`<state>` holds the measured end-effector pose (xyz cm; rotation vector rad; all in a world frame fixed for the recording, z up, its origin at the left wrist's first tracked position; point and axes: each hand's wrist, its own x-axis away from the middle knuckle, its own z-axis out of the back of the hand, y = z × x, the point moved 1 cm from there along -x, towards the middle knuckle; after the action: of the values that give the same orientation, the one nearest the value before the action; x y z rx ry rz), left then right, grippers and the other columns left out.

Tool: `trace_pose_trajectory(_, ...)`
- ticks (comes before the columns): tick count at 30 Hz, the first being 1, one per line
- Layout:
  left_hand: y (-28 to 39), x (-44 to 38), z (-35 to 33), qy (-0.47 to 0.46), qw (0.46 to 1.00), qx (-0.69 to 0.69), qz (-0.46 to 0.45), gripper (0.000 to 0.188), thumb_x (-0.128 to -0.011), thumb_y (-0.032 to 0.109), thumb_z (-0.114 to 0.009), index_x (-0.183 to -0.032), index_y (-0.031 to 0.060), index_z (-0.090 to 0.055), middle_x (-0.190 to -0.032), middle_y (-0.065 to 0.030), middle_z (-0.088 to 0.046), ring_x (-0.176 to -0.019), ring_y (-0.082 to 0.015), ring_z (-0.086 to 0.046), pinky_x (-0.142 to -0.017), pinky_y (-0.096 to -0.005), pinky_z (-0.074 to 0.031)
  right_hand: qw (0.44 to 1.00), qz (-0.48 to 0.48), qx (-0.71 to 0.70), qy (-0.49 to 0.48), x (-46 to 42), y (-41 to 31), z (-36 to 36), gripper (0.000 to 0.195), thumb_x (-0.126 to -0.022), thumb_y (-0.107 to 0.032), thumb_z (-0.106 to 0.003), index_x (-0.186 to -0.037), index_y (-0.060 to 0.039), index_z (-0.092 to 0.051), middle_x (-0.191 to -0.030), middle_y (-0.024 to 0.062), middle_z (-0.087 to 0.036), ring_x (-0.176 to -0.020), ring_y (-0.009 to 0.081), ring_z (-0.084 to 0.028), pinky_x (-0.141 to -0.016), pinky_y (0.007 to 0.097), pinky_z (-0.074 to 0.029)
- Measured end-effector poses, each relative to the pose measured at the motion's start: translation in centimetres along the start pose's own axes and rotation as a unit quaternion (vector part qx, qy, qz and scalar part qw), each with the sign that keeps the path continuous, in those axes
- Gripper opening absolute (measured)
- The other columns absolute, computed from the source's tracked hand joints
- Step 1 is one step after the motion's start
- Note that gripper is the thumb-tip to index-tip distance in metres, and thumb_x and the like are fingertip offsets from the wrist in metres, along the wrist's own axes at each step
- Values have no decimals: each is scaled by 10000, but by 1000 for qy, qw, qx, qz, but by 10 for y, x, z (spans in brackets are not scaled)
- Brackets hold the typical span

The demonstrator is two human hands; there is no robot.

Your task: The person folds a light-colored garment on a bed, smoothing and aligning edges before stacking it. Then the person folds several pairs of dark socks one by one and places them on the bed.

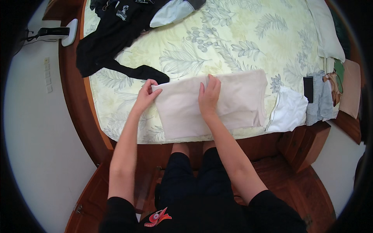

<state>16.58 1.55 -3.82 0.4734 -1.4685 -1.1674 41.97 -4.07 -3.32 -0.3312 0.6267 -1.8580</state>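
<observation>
A pale pink cloth garment (183,113), folded into a long rectangle, lies flat on the bed near its front edge. At its far left corner, my left hand (147,94) pinches the fabric between thumb and fingers. My right hand (209,94) rests on the middle of the garment, fingertips at its far edge; whether it grips any fabric cannot be told. A sleeve or leg of a black garment (116,38) ends just beyond my left hand. To the right of the pink garment lies a white folded cloth (290,110).
The bed bears a leaf-patterned sheet (244,32). A white and grey cloth (172,13) lies at the back beside the black clothes. Striped grey fabric (319,99), a black item (308,89) and a pink cushion-like thing (349,87) are at the right. A wooden bed frame (71,75) runs along the left.
</observation>
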Motion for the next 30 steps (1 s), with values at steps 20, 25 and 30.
trace_pose_trajectory(20, 51, -31, 29, -210, 917, -331, 79, 297, -816, 259, -704, -726, -16, -639, -592, -84, -615, -562, -185, -601, -548, -315, -461, 988, -106, 97, -60, 15, -1, -8, 196, -901, -262, -579, -896, -86, -491, -803, 111, -571, -669, 305, -613, -543, 387, -484)
trace_pose_trajectory(25, 12, -24, 18, -27, 972, -225, 69, 264, -821, 238, -708, -839, -7, -613, -604, -78, -609, -546, -143, -587, -525, -288, -451, 987, -94, 106, -69, 7, 5, -23, 190, -895, -255, -581, -960, -95, -505, -904, 109, -606, -749, 298, -622, -602, 396, -495)
trace_pose_trajectory(30, -27, 34, -28, 236, 968, 47, 68, 280, -845, 176, -699, -1023, 15, -556, -737, -20, -610, -636, -69, -553, -562, -222, -442, 993, 45, 109, 22, 10, -18, 11, 460, -857, -258, -608, -1264, -98, -467, -1325, 132, -462, -1186, 307, -460, -982, 512, -346)
